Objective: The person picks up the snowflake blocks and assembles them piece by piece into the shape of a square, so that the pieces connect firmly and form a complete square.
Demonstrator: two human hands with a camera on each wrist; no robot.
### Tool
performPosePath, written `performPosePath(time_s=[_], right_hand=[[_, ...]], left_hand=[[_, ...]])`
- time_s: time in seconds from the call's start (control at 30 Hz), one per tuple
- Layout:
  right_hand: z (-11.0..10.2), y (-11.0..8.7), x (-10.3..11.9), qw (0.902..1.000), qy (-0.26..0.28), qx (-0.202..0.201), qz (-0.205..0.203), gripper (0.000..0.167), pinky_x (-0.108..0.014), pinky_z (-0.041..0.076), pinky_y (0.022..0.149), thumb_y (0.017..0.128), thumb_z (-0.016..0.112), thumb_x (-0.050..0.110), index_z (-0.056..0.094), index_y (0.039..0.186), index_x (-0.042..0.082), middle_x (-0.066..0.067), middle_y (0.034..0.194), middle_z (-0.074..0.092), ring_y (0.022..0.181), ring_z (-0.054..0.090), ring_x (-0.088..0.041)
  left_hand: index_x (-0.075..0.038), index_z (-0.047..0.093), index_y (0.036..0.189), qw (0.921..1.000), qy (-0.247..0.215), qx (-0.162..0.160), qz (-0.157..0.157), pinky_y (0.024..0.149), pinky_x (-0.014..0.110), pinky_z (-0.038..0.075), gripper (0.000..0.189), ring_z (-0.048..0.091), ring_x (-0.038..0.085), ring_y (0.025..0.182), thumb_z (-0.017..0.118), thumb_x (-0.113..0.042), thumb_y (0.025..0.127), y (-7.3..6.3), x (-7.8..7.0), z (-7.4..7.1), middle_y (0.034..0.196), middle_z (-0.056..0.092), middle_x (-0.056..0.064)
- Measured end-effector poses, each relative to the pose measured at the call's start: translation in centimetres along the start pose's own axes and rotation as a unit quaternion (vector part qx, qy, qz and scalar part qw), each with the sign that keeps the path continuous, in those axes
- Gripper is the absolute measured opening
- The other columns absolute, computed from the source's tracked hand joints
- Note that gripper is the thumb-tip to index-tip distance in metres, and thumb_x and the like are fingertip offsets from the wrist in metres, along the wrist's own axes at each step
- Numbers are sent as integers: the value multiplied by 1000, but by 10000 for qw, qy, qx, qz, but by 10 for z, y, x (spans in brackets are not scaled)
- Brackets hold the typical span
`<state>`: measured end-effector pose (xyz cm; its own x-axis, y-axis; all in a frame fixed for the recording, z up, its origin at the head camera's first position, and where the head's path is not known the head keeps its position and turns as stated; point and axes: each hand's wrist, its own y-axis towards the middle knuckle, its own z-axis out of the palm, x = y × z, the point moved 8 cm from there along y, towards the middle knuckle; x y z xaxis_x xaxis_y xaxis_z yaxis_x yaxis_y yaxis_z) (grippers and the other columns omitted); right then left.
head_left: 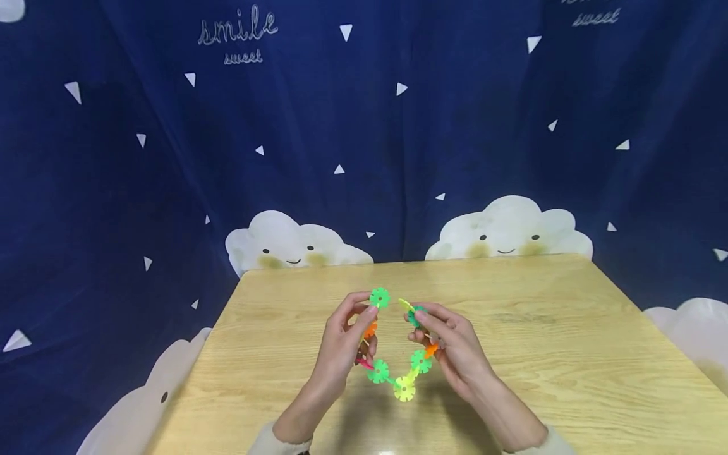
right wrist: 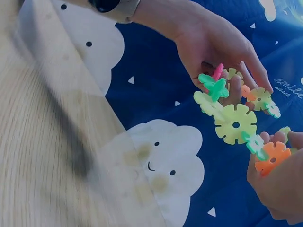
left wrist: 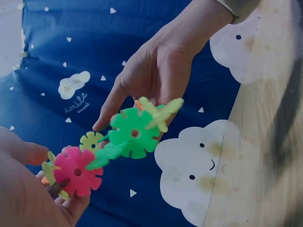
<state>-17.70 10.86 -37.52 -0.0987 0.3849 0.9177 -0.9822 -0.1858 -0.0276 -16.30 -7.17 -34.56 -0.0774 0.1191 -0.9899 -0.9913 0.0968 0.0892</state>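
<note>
A chain of slotted plastic snowflake discs hangs in a U between my two hands above the table. My left hand (head_left: 339, 346) pinches one end, with a green disc (head_left: 380, 297) standing up past its thumb and index finger. Between thumb and fingers, my right hand (head_left: 463, 344) holds a teal disc (head_left: 417, 315), and a yellow disc (head_left: 406, 304) sticks out from it toward the left. A gap separates the two ends. Along the sagging part are a yellow disc (head_left: 404, 389), green ones and an orange disc (head_left: 431, 349). A pink disc (left wrist: 78, 171) shows by the left hand.
The wooden table (head_left: 529, 316) lies under both hands. Behind it and at its sides hangs a dark blue curtain (head_left: 318, 114) printed with white triangles and smiling clouds. Both forearms come in from the near edge.
</note>
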Motion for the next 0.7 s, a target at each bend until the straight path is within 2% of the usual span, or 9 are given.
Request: performPosePath(time_s=[0.23,0.37,0.6,0.7], right_hand=[[4,-1,7,9948,-902,199,-418,31,-28,58,78,98,71,13,67,122,-6,-1,91,73,73,67,-14],[7,-3,12,9880,-1389,208,-644,33,-30,59,75,96,74,13,68,122,-7,-5,88,73,72,68,-16],[10,-3,18,9821,-1666,228,-845,28,-36,61,82,94,77,11,72,116,-6,-9,90,74,71,68,-18],[9,-4,19,9811,-1705,245,-885,27,-38,62,82,94,77,11,72,114,-6,-11,92,75,72,70,-19]], left_hand=[[-10,62,121,9999,61,80,2,40,24,49,24,56,18,45,59,-29,108,2,1,2,95,56,10],[-9,63,119,9996,248,102,52,43,25,53,21,59,19,46,58,-26,108,2,0,3,91,57,12],[-10,63,117,9993,331,130,113,42,24,52,18,57,17,47,55,-24,109,1,1,6,93,57,16],[-10,64,116,9991,370,142,145,41,24,51,18,56,17,45,55,-25,109,0,2,9,91,58,14]])
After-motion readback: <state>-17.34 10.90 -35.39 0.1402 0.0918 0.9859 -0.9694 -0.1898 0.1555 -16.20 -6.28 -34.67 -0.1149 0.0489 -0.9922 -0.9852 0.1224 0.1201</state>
